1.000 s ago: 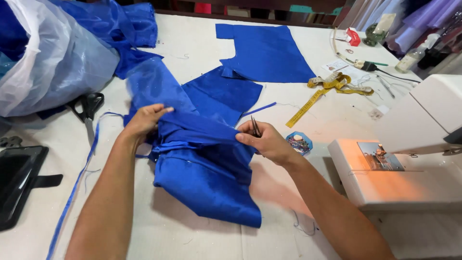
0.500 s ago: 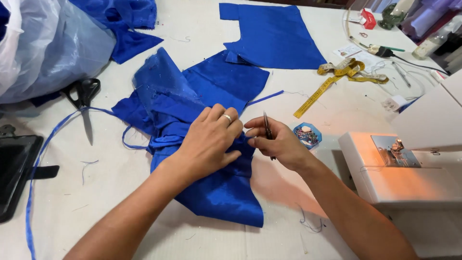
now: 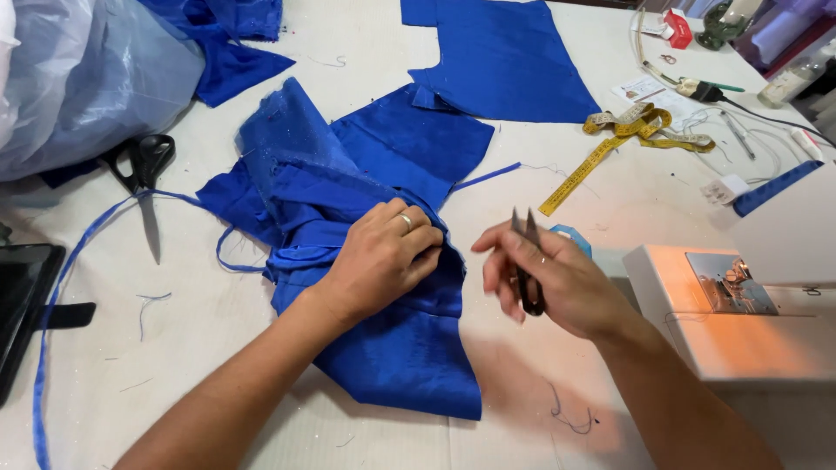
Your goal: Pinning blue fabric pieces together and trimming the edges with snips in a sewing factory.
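Under the left hand (image 3: 383, 261), shiny blue fabric (image 3: 383, 348) lies bunched.

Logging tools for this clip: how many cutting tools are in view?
2: small thread snips in the right hand; black-handled scissors lying on the table's left side. Others may be hidden.

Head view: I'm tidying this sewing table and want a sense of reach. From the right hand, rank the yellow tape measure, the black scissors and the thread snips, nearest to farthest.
1. Thread snips: held in the right hand itself.
2. Yellow tape measure: beyond the hand, toward the table's far right.
3. Black scissors: far left, past the blue fabric, near the plastic bag.
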